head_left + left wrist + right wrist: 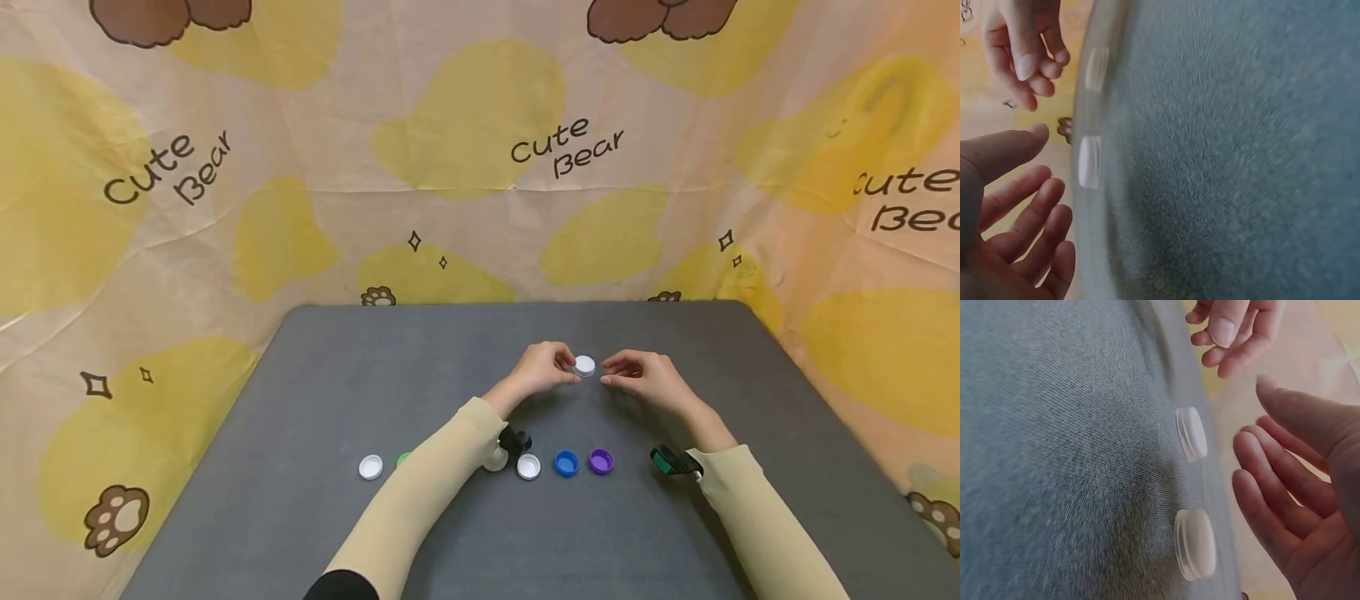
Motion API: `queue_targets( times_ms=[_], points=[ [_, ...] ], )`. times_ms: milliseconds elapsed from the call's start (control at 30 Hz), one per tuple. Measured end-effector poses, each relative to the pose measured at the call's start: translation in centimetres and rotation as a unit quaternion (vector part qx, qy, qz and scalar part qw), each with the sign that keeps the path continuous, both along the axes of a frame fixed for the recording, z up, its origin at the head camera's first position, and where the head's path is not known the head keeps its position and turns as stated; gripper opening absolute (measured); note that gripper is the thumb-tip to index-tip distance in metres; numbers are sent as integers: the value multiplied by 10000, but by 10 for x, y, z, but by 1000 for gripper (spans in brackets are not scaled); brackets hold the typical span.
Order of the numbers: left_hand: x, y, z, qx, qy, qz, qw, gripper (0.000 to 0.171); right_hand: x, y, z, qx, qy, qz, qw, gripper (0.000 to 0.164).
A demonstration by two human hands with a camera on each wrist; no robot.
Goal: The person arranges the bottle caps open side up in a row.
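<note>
A white round cap (584,366) lies towards the back of the grey table, between my two hands. My left hand (546,367) is at its left with thumb and fingers bent and apart; the left wrist view shows a gap between these fingers and the white cap (1090,162). At the right, my right hand (645,377) stands a little off the cap, fingers spread from the thumb and holding nothing. Two white caps show in the right wrist view, a farther cap (1192,434) and a nearer cap (1196,544).
Nearer me is a row: a white cap (371,467), a green cap (402,458) mostly behind my left sleeve, a pale round piece (497,458) partly hidden by the wrist camera, another white cap (528,467), a blue cap (566,463) and a purple cap (601,462). A printed cloth (465,125) hangs behind.
</note>
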State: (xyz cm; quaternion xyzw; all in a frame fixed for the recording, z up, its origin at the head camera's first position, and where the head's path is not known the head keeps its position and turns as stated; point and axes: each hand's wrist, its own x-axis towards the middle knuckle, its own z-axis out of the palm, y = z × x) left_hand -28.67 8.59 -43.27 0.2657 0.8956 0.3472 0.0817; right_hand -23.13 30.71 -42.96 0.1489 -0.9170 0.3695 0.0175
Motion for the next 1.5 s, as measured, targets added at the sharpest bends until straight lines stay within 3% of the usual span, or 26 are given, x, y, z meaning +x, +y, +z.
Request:
queue_targets(
  times_ms=[200, 333, 467, 633, 833, 1067, 1500],
  points=[
    [-16, -1, -7, 125, -173, 209, 9996, 26, -17, -7, -5, -206, -14, -80, 9998, 31],
    [-20, -2, -12, 190, -303, 280, 9990, 28, -25, -12, -9, -196, 8, -142, 9997, 28],
    [-20, -3, -18, 251, -322, 378, 9985, 29, -33, -15, -15, -143, 19, -190, 9997, 28],
    [-20, 1, -22, 70, -72, 453, 9989, 31, -38, -15, -22, -86, 35, -262, 9996, 29],
    [-18, 8, -21, -601, 286, 514, 9965, 37, -40, -13, -28, 188, 193, -282, 9992, 34],
    [-12, 16, -20, -1253, 441, 730, 9884, 41, -40, -14, -30, 299, 196, -194, 9992, 36],
    [-11, 18, -22, -1239, 518, 856, 9872, 37, -39, -23, -27, 293, 112, -253, 9992, 34]
  ],
)
